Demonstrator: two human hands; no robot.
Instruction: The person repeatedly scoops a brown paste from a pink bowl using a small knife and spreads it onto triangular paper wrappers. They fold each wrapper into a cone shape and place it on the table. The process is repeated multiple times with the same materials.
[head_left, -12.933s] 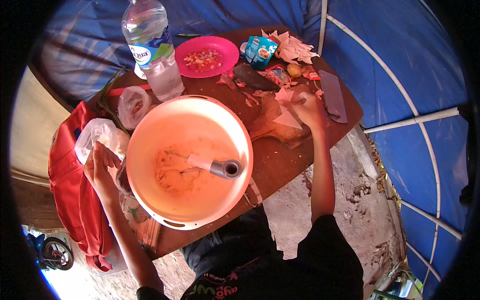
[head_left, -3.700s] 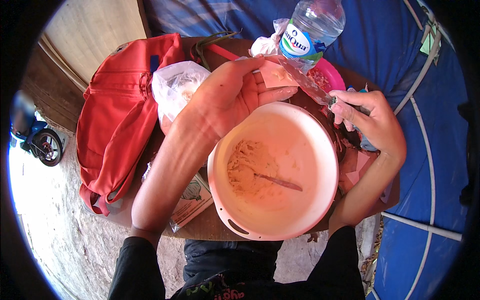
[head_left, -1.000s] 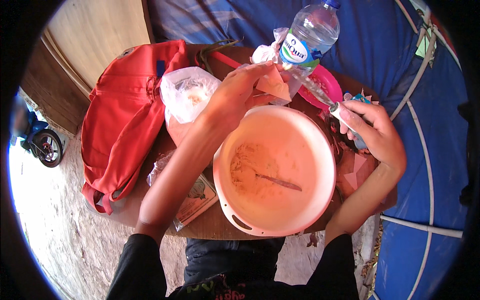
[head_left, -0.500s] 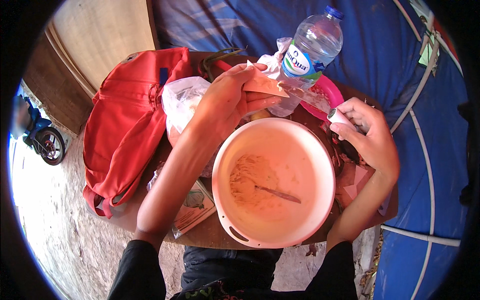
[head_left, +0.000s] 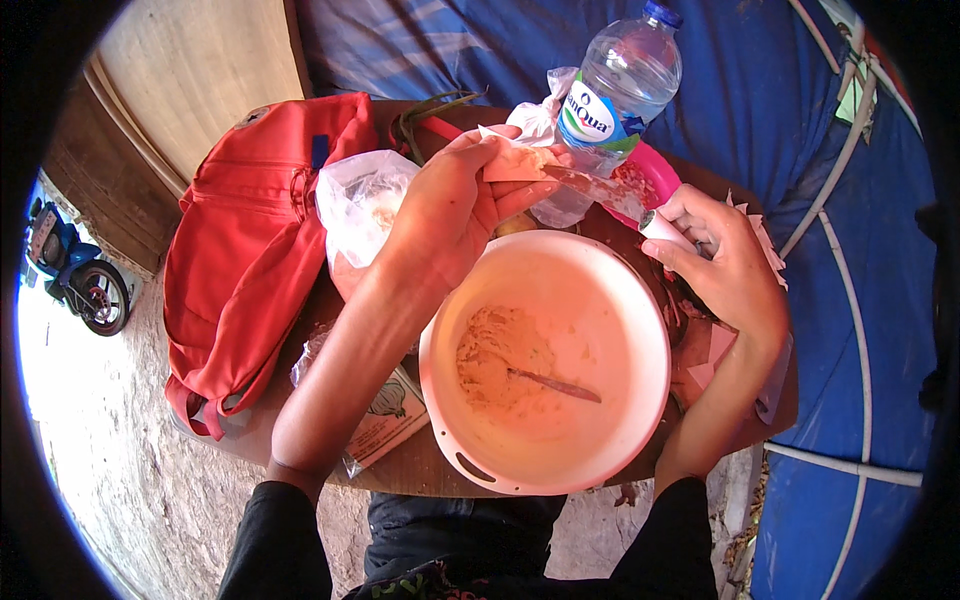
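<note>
A thin, pale, folded wrapper-like sheet (head_left: pixel 512 164) lies on the fingers of my left hand (head_left: pixel 462 190), with a dab of filling-like paste on its right part. My right hand (head_left: pixel 718 255) grips a white-handled knife (head_left: pixel 598 187). The tip of its smeared blade meets the paste on the sheet. Below both hands stands a large white basin (head_left: pixel 640 350). Light brown paste (head_left: pixel 492 355) clings to its left inside, and a spoon (head_left: pixel 555 384) rests in it.
A tall water bottle (head_left: pixel 625 85) and a pink bowl (head_left: pixel 655 175) are behind my hands. Plastic bags (head_left: pixel 365 205) and a red backpack (head_left: pixel 255 250) sit left on the brown table (head_left: pixel 400 478). Pale sheets (head_left: pixel 710 355) lie right of the basin.
The knife has moved left, bringing its tip onto the sheet with the paste. My right hand has shifted slightly left and up; the spoon stays in the basin.
</note>
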